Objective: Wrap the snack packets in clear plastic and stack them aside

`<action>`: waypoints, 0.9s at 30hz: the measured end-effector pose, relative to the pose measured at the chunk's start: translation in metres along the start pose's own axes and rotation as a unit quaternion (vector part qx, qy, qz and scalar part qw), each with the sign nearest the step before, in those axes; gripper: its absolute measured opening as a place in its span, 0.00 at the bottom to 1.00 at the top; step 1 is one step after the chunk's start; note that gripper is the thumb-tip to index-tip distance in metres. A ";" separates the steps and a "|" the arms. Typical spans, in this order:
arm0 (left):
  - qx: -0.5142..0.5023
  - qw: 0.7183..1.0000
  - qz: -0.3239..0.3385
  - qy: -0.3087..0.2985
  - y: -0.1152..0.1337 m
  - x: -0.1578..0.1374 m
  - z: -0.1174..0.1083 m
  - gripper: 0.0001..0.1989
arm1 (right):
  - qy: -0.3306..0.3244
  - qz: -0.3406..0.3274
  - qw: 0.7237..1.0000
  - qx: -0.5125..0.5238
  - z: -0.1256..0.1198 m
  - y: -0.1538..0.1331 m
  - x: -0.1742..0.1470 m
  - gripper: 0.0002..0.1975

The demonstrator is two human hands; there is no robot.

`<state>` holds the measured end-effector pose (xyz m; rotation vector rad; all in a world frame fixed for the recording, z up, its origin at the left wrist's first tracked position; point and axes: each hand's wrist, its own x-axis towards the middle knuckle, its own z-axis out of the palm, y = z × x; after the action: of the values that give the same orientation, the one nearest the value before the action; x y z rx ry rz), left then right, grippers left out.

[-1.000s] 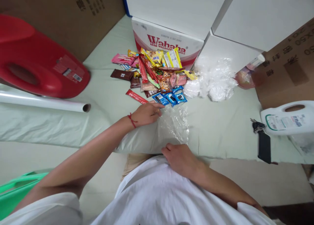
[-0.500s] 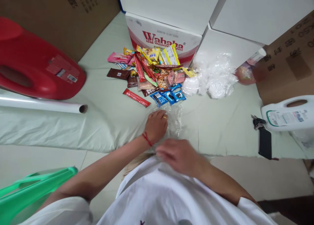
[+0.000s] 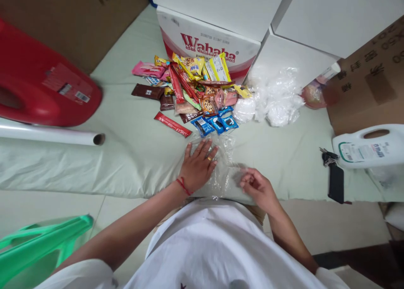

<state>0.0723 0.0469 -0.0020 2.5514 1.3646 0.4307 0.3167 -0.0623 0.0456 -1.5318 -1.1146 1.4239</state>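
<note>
A clear plastic bag (image 3: 222, 171) lies at the front of the cloth-covered table. My left hand (image 3: 198, 165) is spread flat on its left part, fingers apart, with a ring and a red string bracelet. At the bag's right side, my right hand (image 3: 259, 189) has its fingers curled and pinched at the drawn-out edge of the plastic. Just beyond the bag are small blue snack packets (image 3: 216, 124) and a red stick packet (image 3: 173, 124). Behind them is a heap of wrapped snacks (image 3: 192, 85) in yellow, red, pink and brown wrappers.
A Wahaha carton (image 3: 208, 43) stands behind the snacks, with crumpled clear bags (image 3: 279, 102) to its right. At left are a red jug (image 3: 53, 78) and a white roll (image 3: 50, 133). A white bottle (image 3: 372, 146), keys and a black phone (image 3: 336, 183) lie right; a green stool (image 3: 47, 247) stands lower left.
My right hand has moved from in front of my body out to the right, stretching the plastic's edge. My left hand's fingers have spread out flat on the bag.
</note>
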 end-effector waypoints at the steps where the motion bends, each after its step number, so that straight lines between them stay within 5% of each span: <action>1: 0.001 1.000 -0.013 0.002 -0.001 -0.001 -0.001 0.26 | -0.030 -0.002 0.999 -0.028 -0.009 -0.001 -0.009 0.17; 4: -0.002 0.999 -0.034 0.006 -0.004 -0.003 -0.002 0.27 | -0.095 0.067 0.992 -0.056 -0.041 -0.005 -0.022 0.18; 6: -0.003 1.000 -0.031 0.004 -0.005 -0.003 -0.001 0.28 | -0.039 0.145 0.989 -0.012 -0.054 -0.007 -0.014 0.25; 8: -0.002 1.000 -0.029 0.003 -0.006 -0.003 0.000 0.28 | 0.030 0.216 0.975 0.050 -0.053 -0.009 0.005 0.31; 11: 0.000 1.000 -0.018 0.001 -0.006 -0.004 0.000 0.28 | 0.051 0.251 0.960 0.109 -0.030 -0.015 0.042 0.31; 17: 0.005 1.000 -0.015 0.002 -0.006 -0.006 -0.002 0.28 | 0.012 0.175 0.977 0.124 0.021 -0.026 0.090 0.34; 23: 0.012 0.999 -0.035 -0.003 -0.006 -0.005 -0.002 0.28 | 0.191 -0.025 0.974 0.122 0.005 -0.021 0.077 0.23; 27: 0.015 0.999 -0.044 -0.012 -0.004 -0.004 -0.003 0.29 | 0.216 -0.034 0.974 0.057 -0.010 -0.006 0.045 0.17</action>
<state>0.0663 0.0458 -0.0013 2.4994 1.4788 0.3669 0.3256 -0.0179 0.0365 -1.6049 -0.7976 1.0208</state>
